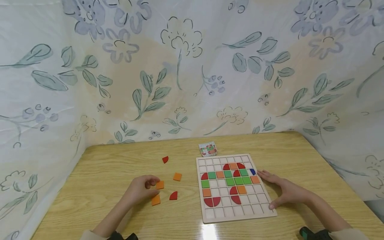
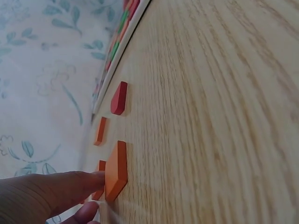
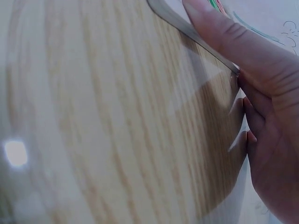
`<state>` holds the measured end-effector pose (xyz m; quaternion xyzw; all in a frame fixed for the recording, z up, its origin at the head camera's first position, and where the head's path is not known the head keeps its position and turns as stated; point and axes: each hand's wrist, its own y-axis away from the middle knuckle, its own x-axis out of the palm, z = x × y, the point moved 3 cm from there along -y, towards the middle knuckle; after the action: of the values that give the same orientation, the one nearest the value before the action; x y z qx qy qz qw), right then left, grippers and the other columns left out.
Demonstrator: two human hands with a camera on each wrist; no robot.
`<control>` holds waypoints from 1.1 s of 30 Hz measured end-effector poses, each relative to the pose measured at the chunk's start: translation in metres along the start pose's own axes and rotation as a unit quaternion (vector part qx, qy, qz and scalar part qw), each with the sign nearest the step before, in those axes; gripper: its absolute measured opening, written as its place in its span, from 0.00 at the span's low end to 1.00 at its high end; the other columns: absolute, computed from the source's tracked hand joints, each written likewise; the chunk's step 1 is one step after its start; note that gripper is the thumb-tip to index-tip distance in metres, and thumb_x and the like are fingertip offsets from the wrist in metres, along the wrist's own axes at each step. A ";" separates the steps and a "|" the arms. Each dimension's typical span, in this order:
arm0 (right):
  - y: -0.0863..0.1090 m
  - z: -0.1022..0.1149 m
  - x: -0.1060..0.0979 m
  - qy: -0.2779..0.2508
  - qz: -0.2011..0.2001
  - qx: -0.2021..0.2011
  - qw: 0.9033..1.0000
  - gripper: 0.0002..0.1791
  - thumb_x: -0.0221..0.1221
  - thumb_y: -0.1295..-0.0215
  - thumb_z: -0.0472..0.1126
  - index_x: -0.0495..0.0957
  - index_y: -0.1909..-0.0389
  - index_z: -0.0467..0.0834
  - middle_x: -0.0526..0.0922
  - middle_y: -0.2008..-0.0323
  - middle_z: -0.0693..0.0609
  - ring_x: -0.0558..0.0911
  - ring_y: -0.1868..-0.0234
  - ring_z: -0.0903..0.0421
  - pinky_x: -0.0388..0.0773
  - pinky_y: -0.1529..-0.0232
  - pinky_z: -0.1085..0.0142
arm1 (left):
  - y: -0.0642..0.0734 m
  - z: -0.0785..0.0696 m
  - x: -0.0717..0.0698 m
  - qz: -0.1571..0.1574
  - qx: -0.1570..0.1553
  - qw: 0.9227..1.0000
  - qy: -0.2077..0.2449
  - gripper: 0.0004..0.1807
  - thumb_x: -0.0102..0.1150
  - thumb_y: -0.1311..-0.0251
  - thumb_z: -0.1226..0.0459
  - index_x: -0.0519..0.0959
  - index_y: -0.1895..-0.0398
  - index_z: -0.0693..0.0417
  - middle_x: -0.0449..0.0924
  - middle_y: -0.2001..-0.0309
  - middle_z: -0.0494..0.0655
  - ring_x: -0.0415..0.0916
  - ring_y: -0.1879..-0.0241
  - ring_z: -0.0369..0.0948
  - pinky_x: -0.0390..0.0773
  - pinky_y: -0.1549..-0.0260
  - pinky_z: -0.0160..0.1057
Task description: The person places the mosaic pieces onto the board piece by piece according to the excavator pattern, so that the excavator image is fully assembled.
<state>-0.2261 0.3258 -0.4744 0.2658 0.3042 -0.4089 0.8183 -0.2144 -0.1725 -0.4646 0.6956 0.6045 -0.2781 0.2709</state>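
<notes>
My left hand is bent over an orange square tile, thumb on one side and fingers on the other, pinching it at the table. A second orange square tile lies just below the thumb and stands nearest in the left wrist view. My right hand rests at the right side of a pale grid board. Its thumb touches the lower right corner, while its fingers extend along the upper right edge. Green, orange and red pieces and one blue piece sit in the board's cells.
Between hand and board lie an orange square and a red quarter-circle. Another red quarter-circle is farther back. A small pattern card stands behind the board on the wooden table. Floral cloth surrounds the table.
</notes>
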 end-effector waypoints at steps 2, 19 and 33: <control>0.001 0.000 0.000 -0.003 -0.001 -0.001 1.000 0.56 0.71 0.58 0.51 0.51 0.29 0.49 0.48 0.30 0.37 0.43 0.28 0.48 0.45 0.45 0.30 | -0.001 0.000 0.000 0.002 0.005 1.000 0.001 0.16 0.71 0.57 0.63 0.82 0.62 0.52 0.76 0.70 0.41 0.67 0.71 0.37 0.69 0.71 0.33; 0.001 0.000 0.000 0.003 -0.003 -0.004 1.000 0.56 0.71 0.58 0.52 0.51 0.29 0.49 0.48 0.30 0.36 0.44 0.31 0.37 0.44 0.44 0.30 | -0.003 -0.004 -0.001 0.000 0.001 1.000 -0.003 0.13 0.73 0.61 0.63 0.80 0.69 0.51 0.74 0.73 0.41 0.64 0.75 0.38 0.66 0.76 0.33; 0.000 -0.003 0.001 -0.002 -0.008 -0.009 1.000 0.56 0.71 0.59 0.52 0.51 0.29 0.49 0.48 0.30 0.37 0.40 0.39 0.83 0.45 0.44 0.30 | -0.006 -0.016 0.011 0.009 0.049 0.999 -0.005 0.13 0.73 0.59 0.60 0.82 0.68 0.51 0.76 0.72 0.39 0.64 0.79 0.36 0.67 0.79 0.31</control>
<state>-0.2263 0.3272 -0.4772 0.2548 0.3080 -0.4128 0.8184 -0.2183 -0.1532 -0.4612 0.7117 0.5826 -0.3089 0.2421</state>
